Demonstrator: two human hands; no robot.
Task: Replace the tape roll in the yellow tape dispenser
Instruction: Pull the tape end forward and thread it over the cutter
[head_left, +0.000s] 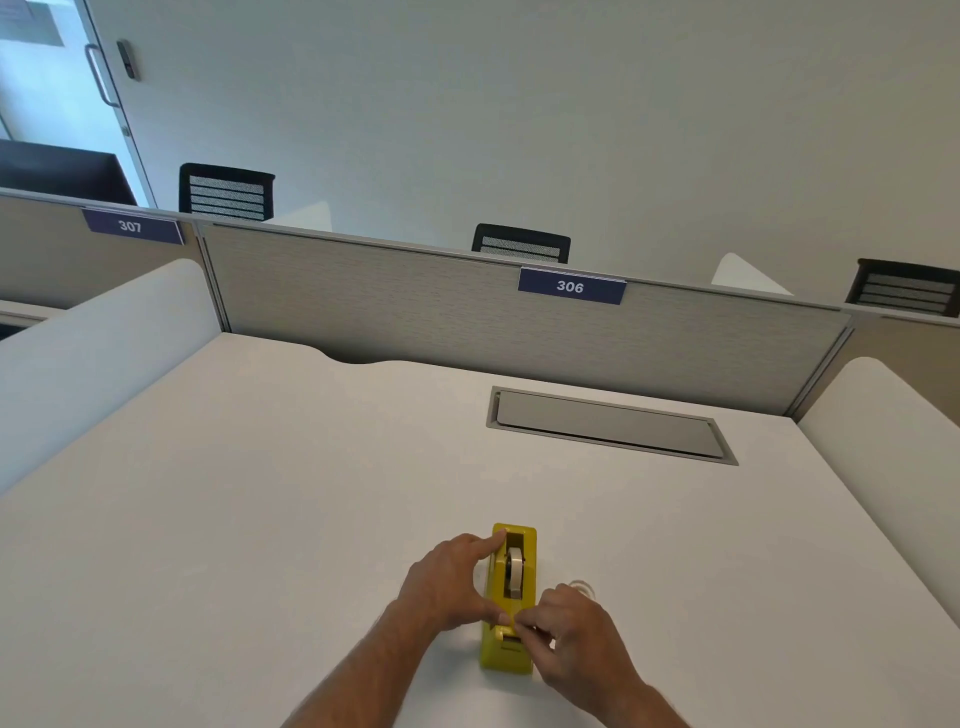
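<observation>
The yellow tape dispenser stands on the white desk, long axis pointing away from me. A tape roll sits upright in its slot. My left hand grips the dispenser's left side, index finger on the far top edge and thumb near the cutter end. My right hand pinches the tape end at the cutter near the front of the dispenser. A second, clear tape roll lies on the desk just beyond my right hand, mostly hidden by it.
A grey cable hatch is set into the desk at the back right. A grey partition with label 306 closes the far edge, and white side dividers flank the desk. Black chairs stand beyond it.
</observation>
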